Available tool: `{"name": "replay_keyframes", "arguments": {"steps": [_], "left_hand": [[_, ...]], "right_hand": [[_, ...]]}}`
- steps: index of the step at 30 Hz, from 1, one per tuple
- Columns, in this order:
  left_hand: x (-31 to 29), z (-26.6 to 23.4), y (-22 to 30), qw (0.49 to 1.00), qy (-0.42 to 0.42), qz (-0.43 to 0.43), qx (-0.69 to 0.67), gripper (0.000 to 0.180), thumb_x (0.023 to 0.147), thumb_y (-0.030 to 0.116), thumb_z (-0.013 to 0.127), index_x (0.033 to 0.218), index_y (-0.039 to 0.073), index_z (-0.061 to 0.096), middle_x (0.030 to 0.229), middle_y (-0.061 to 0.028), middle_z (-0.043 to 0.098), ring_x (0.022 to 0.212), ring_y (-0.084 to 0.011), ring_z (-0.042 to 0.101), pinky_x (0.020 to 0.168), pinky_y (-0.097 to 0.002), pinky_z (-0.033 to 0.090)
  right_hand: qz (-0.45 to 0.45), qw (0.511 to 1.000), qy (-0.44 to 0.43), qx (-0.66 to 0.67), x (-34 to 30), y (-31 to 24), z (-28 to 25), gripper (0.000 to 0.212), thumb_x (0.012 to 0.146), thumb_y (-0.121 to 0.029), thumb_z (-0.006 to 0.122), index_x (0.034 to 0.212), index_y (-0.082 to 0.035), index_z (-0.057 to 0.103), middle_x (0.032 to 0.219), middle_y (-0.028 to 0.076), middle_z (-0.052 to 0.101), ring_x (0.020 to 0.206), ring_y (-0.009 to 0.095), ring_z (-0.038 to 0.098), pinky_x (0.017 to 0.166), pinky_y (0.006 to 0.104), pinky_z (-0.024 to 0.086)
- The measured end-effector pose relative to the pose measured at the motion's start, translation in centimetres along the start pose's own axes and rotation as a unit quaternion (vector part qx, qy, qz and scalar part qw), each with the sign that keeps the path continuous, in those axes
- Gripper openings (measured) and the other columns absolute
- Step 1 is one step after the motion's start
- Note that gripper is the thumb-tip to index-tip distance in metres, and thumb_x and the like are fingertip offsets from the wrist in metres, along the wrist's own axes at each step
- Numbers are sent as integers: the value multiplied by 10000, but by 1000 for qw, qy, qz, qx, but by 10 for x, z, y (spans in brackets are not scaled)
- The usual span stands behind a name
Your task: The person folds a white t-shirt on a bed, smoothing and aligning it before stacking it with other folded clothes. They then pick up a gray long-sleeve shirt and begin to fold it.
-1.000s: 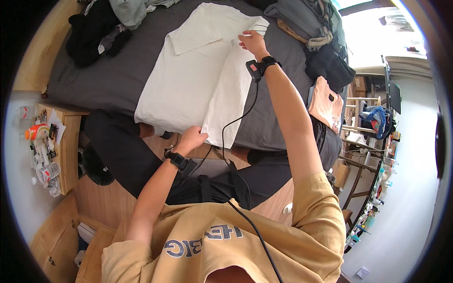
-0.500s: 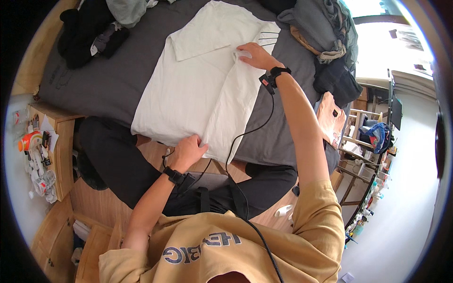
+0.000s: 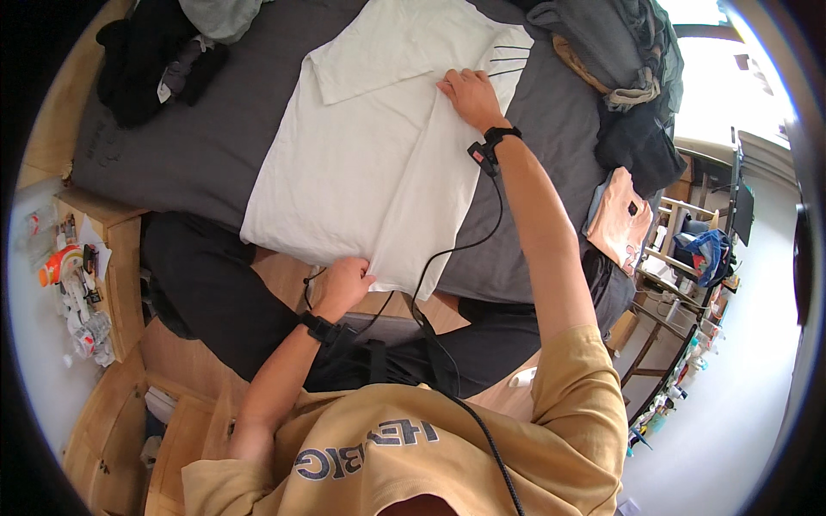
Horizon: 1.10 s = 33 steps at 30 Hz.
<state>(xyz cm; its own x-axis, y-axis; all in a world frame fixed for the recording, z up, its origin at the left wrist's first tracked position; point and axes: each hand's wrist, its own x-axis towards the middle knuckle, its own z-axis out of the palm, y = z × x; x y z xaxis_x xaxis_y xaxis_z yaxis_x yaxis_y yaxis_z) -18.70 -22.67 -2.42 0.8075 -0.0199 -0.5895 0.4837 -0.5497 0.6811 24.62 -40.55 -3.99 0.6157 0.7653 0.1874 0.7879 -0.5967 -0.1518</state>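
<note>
A white T-shirt (image 3: pixel 344 172) lies spread on the grey bedding, its near hem hanging slightly over the bed's edge. One sleeve rests across its upper left part, and dark stripes mark the fabric at the upper right. A long lengthwise fold runs down the shirt's right side. At the near hem, my left hand (image 3: pixel 346 285) pinches the cloth where this fold ends. My right hand (image 3: pixel 471 96) is at the far end of the fold, below the stripes, with fingers curled onto the cloth. Both wrists wear black straps; a cable trails from the right one across the shirt's edge.
Dark clothes (image 3: pixel 142 73) lie on the bed at the far left. A heap of grey garments (image 3: pixel 594 43) sits at the far right, with a folded peach shirt (image 3: pixel 619 222) nearer. A wooden cabinet (image 3: pixel 125 275) stands on the left; a cluttered rack is on the right.
My right hand has pressed the lifted bit of cloth at the fold's far end down flat. My left hand keeps its hold on the hem. The whole view has shifted slightly.
</note>
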Motion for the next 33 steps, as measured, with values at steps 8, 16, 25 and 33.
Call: {"name": "replay_keyframes", "arguments": {"steps": [8,16,25,33], "left_hand": [[4,6,-8,999,-22,-29,26,290,841,297,783,881,9,793,808,-190,745,748,-367,717,699,-458,552],[-1,8,-15,999,-20,-23,28,271,859,306,755,908,43,798,828,-180,755,811,-392,728,725,-500,562],[-2,1,-6,997,-46,-62,26,294,893,351,751,946,65,797,858,-157,772,817,-382,738,737,-481,565],[12,-9,10,990,-80,-90,74,305,871,331,776,866,27,803,783,-170,754,736,-355,732,674,-461,556]], "right_hand": [[251,946,199,-54,-18,-27,18,696,1004,-376,652,1547,0,429,1651,297,338,1522,449,329,1231,611,245],[308,943,127,3,-49,-57,32,882,1052,-545,519,1614,94,290,1678,306,317,1576,434,272,1286,556,190],[319,933,160,-38,10,38,40,908,1042,-621,467,1609,73,325,1697,255,322,1587,387,275,1296,538,176],[316,932,149,-92,51,109,48,899,1037,-632,439,1650,11,298,1732,195,291,1616,329,238,1308,563,121]]}}
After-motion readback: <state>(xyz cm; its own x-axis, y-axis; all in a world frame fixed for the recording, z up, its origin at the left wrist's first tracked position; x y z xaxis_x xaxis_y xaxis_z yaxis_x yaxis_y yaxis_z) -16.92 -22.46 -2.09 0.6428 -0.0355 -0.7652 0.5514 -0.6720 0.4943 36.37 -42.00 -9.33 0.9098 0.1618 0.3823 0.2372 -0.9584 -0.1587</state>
